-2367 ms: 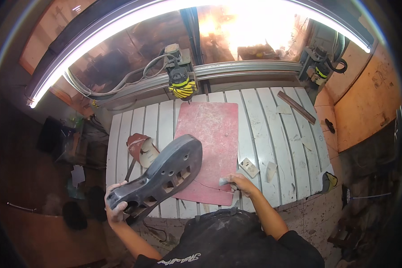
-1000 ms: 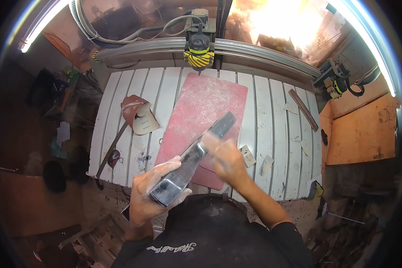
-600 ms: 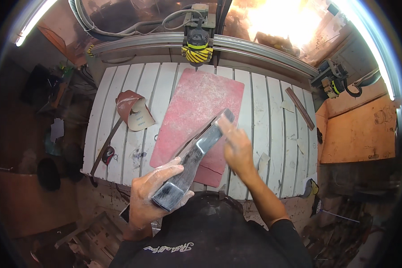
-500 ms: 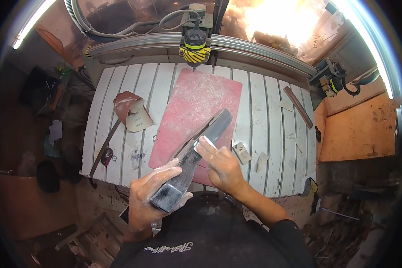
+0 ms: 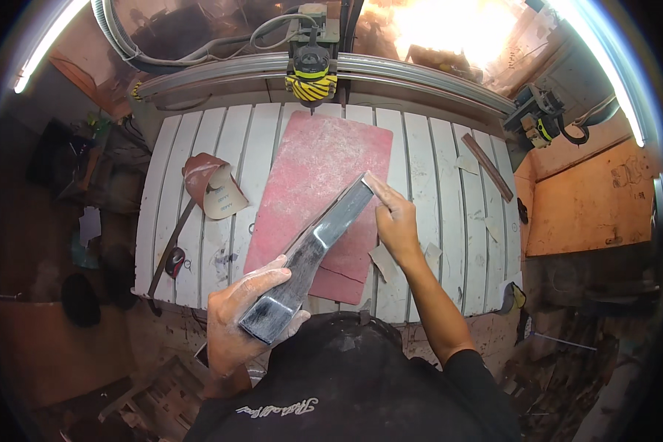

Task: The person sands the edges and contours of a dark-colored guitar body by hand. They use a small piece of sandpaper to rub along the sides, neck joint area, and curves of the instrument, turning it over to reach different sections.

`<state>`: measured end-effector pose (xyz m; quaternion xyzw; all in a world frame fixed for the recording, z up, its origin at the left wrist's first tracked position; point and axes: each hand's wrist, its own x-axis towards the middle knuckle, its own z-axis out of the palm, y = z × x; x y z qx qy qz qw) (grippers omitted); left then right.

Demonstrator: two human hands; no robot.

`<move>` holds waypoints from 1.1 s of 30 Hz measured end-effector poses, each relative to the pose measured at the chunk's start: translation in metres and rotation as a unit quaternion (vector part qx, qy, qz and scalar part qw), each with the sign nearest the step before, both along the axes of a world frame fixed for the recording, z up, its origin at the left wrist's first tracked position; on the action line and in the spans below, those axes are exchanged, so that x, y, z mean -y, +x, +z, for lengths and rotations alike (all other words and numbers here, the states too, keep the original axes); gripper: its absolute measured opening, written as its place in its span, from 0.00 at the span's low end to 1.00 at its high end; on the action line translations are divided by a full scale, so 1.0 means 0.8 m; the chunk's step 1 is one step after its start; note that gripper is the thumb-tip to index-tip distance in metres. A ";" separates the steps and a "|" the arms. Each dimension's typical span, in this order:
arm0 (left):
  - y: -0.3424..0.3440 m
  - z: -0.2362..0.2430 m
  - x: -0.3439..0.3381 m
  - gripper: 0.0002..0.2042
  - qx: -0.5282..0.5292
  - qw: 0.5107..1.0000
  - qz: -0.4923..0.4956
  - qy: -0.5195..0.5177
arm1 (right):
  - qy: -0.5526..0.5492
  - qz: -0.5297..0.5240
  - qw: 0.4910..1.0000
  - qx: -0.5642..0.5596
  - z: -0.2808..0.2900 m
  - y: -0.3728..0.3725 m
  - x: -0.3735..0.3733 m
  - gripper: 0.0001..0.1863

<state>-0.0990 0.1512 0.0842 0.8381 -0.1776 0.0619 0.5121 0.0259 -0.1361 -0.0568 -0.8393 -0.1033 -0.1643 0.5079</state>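
Note:
My left hand (image 5: 239, 317), dusted with white powder, is closed round the near end of a long dark grey trim piece (image 5: 302, 276). The piece has wide, smooth-faced ends and a narrower, scuffed middle. It is held tilted, pointing away to the right, above a red board (image 5: 331, 140). At its far end my right hand (image 5: 396, 221) presses a small pale piece of sandpaper (image 5: 367, 176) against the tip; the fingers cover most of the paper.
The board lies on a white slatted table (image 5: 420, 155). A curled brown sandpaper sheet (image 5: 206, 180) and a dark strip (image 5: 172, 247) lie left. Paper scraps (image 5: 385, 263) and a brown stick (image 5: 488, 167) are right. A machine head (image 5: 311, 74) hangs from a rail at the back.
My right hand has slid from the middle of the dark trim piece to its far end. The left hand keeps its grip, and the whole view has shifted slightly.

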 end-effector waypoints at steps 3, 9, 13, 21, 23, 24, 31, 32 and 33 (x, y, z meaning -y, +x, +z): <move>0.000 -0.005 -0.009 0.33 0.019 1.000 0.000 0.013 | -0.107 0.065 0.992 0.029 0.041 -0.048 -0.034 0.32; 0.001 -0.007 -0.007 0.31 0.005 1.000 0.014 -0.019 | -0.004 0.014 0.999 0.051 -0.032 0.027 0.006 0.30; 0.004 -0.011 -0.028 0.30 0.008 1.000 0.015 -0.016 | 0.336 0.108 0.839 -0.414 -0.057 0.066 0.036 0.33; 0.022 -0.027 -0.079 0.30 0.033 0.994 -0.038 -0.101 | 0.347 0.244 0.804 -0.417 -0.076 0.076 0.034 0.39; 0.020 -0.033 -0.097 0.30 0.013 0.993 -0.022 -0.114 | 0.343 0.248 0.808 -0.410 -0.062 0.067 0.044 0.38; 0.023 -0.043 -0.101 0.30 0.011 0.993 -0.023 -0.114 | 0.339 0.235 0.825 -0.385 -0.053 0.067 0.054 0.35; 0.032 -0.151 -0.083 0.38 -0.086 0.965 0.083 -0.235 | 0.243 0.126 0.925 -0.262 0.014 0.067 0.129 0.30; 0.031 -0.167 -0.078 0.38 -0.087 0.965 0.083 -0.235 | 0.244 0.125 0.925 -0.263 0.025 0.067 0.130 0.30; 0.031 -0.184 -0.074 0.37 -0.100 0.960 0.113 -0.235 | 0.219 0.130 0.937 -0.238 0.037 0.066 0.131 0.29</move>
